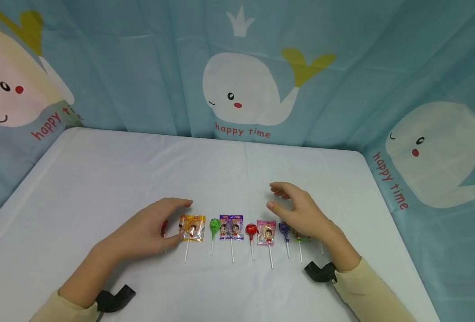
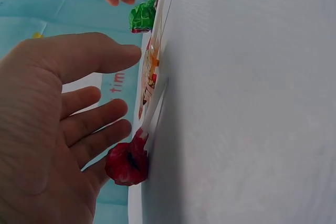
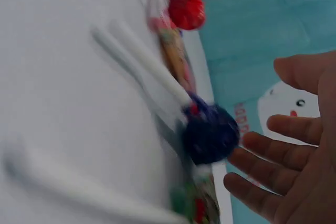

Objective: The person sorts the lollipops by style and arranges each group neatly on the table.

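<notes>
A row of lollipops lies on the white table. My left hand (image 1: 146,230) hovers over the row's left end, fingers spread and holding nothing. It partly hides a dark red lollipop (image 2: 126,163), which lies close by its fingers in the left wrist view. Beside the thumb is a flat orange-wrapped lollipop (image 1: 197,228). My right hand (image 1: 303,214), also empty with relaxed fingers, is above the right end. Near it are a dark blue lollipop (image 3: 210,135) and a flat green-wrapped lollipop (image 1: 303,238), partly covered by the hand.
Between the hands lie a green lollipop (image 1: 215,226), a flat purple-wrapped lollipop (image 1: 231,227), a red lollipop (image 1: 251,230) and a flat pink-wrapped lollipop (image 1: 266,232). Sticks point toward me. A blue curtain (image 1: 148,80) with whales hangs behind the white table (image 1: 221,295).
</notes>
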The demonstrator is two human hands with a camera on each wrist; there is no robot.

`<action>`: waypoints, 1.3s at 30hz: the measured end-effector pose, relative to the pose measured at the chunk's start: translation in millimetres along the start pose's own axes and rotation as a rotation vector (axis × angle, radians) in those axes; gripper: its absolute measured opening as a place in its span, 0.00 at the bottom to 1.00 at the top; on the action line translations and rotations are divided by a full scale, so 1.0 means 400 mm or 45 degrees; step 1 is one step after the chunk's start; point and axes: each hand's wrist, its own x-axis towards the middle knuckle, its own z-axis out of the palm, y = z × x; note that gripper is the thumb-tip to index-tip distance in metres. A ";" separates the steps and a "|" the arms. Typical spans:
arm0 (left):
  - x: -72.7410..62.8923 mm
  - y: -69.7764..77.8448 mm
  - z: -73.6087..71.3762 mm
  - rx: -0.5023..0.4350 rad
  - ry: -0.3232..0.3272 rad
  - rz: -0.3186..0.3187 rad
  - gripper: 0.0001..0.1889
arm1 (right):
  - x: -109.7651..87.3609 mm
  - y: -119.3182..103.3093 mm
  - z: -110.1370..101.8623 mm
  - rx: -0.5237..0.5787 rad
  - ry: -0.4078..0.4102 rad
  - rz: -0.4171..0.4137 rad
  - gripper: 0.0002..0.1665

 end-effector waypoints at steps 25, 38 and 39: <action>0.002 0.000 0.033 0.121 0.016 0.159 0.31 | 0.021 -0.101 0.161 -0.146 -0.244 -0.308 0.34; 0.007 -0.007 0.039 0.105 0.061 0.216 0.27 | 0.023 -0.085 0.194 -0.237 -0.211 -0.523 0.26; 0.008 -0.007 0.038 0.107 0.064 0.219 0.27 | 0.023 -0.084 0.195 -0.239 -0.204 -0.527 0.25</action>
